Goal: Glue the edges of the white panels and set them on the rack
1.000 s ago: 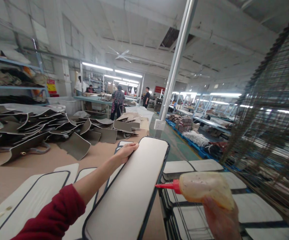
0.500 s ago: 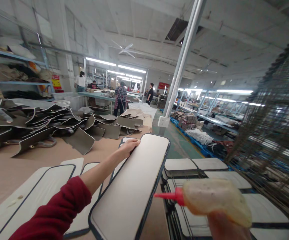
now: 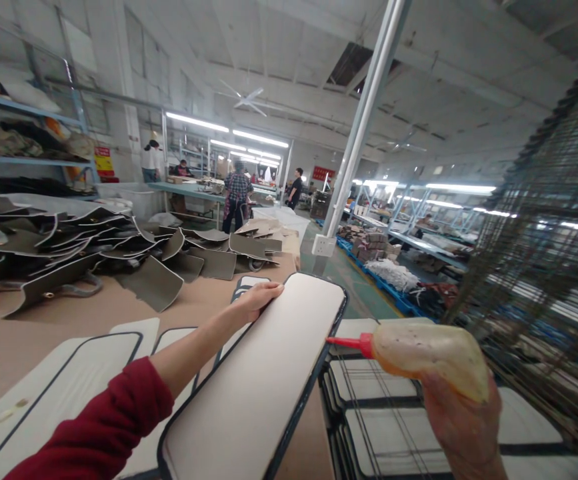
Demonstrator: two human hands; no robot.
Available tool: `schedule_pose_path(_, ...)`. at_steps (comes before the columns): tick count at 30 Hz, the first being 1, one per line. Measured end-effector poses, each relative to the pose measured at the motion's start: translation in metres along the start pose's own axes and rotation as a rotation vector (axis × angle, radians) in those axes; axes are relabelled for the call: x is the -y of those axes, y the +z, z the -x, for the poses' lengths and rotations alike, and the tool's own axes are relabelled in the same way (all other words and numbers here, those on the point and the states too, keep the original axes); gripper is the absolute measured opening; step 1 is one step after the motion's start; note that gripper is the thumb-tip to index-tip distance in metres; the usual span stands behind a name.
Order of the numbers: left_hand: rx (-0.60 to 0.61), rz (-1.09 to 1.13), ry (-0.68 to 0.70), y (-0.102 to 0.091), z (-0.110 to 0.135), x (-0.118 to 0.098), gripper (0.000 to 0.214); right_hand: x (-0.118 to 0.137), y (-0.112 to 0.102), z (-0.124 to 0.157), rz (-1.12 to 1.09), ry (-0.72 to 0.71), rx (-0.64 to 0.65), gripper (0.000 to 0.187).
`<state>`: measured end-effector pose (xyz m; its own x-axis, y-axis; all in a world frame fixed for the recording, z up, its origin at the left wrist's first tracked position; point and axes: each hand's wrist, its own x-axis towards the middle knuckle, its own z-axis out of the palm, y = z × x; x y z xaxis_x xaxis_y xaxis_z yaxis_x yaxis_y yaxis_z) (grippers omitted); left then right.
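Pinching the left edge of a long pale board (image 3: 263,373) near its far end, the left hand (image 3: 261,299) holds it tilted above the right part of the table (image 3: 89,313). With one hold so far up, the board could twist, and its glossy dark rim (image 3: 299,407) might smear against the pale panels (image 3: 93,380) to its left. The right hand (image 3: 463,410) is wrapped around a bottle (image 3: 429,353), red nozzle (image 3: 346,343) aimed at the right rim; whether the tip touches, I cannot tell. Squeezing too hard could run liquid onto the pale face or drip it on the stacked boards (image 3: 391,437) below.

For room, a heap of dark pieces (image 3: 156,283) crowds the table's far left, with panels nearer; a brown strip shows between. The table's right edge ends just beside the stacks, while the air above stays open as far as the mesh rack (image 3: 543,200).
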<state>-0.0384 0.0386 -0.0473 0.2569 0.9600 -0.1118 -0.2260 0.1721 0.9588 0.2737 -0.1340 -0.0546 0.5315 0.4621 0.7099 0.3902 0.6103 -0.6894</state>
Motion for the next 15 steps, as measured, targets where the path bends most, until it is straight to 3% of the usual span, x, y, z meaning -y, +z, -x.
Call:
schedule_pose_path(4,-0.006,0.005,-0.012,-0.001,-0.004,0.001,0.032,0.005,-0.001,0.008,0.043,-0.032,0.033,0.055)
schedule_pose_path(10,-0.018,0.014,-0.032,-0.003,-0.008,0.0,0.033,0.006,-0.006,0.022,-0.08,0.201,0.129,0.054)
schedule_pose_path(15,-0.046,0.033,-0.05,-0.007,-0.016,0.001,0.034,0.005,-0.016,0.037,-0.039,0.338,0.227,0.068)
